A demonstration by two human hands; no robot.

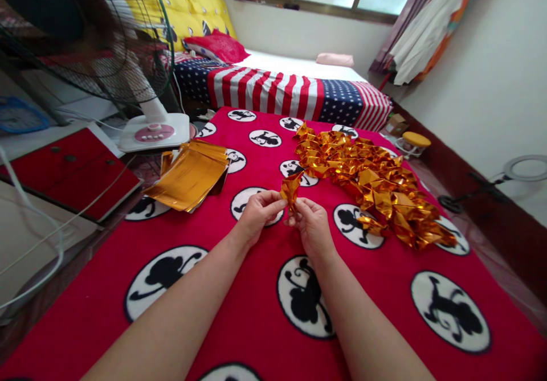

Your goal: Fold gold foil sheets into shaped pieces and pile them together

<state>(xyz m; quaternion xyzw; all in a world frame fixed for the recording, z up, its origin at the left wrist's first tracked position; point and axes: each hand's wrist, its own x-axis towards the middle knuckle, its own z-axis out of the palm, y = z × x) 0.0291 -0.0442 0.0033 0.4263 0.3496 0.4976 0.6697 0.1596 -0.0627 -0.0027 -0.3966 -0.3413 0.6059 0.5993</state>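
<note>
A shiny gold foil paper (291, 188), folded into a pointed shape, is held upright between my two hands. My left hand (260, 213) pinches its left side with thumb and forefinger. On the other side, the fingers of my right hand (313, 221) close on its lower right part. To the left lies a stack of flat gold foil sheets (188, 176). A large heap of folded gold foil pieces (363, 170) spreads over the right part of the red blanket (239, 267), which has black figures in white circles.
An electric fan (156, 125) stands at the left beside a red panel (72, 164). Beyond the blanket is a bed with a stars-and-stripes cover (273, 93). A yellow stool (416, 139) and a ring light (525, 167) are at the right wall.
</note>
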